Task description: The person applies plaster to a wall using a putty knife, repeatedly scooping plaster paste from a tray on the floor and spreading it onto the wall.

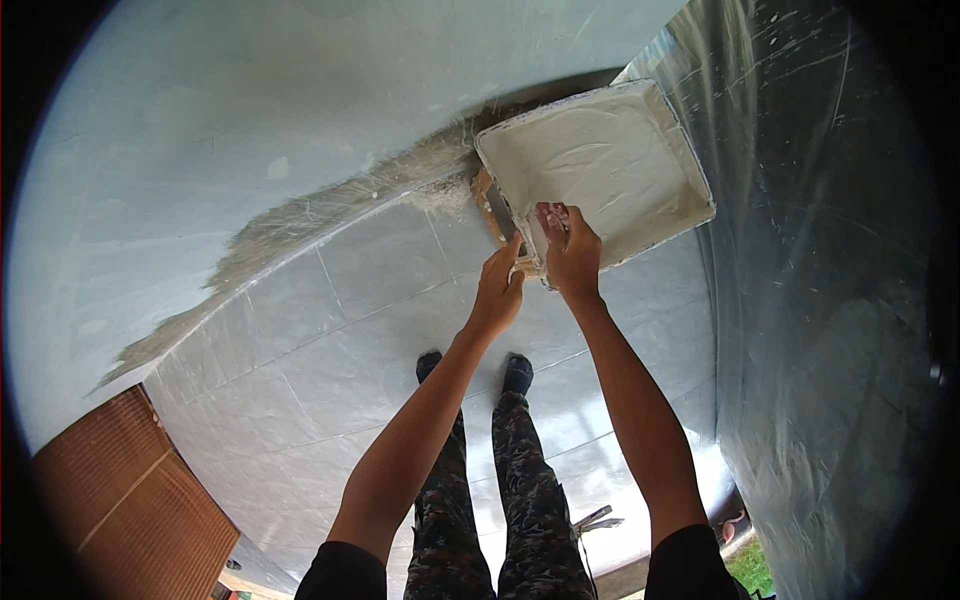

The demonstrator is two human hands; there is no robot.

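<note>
A large shallow tray (692, 168) with a dirty pale rim is coated inside with off-white plaster paste (600, 150). It rests tilted on a brown wooden stand (486, 195) beside the wall. My left hand (499, 288) grips the tray's near-left edge, its fingers and thumb around the rim. Inside that same corner, my right hand (572, 262) is closed, with white paste on its curled fingers. A pale flat edge shows next to those fingers, but I cannot make out what they hold.
A pale wall (280, 120) runs along the left, with a rough grey patch (300, 225) low on it. Clear plastic sheeting (800, 300) hangs on the right. Grey floor tiles (330, 340) lie underfoot. A brown ribbed panel (135, 490) is at the lower left.
</note>
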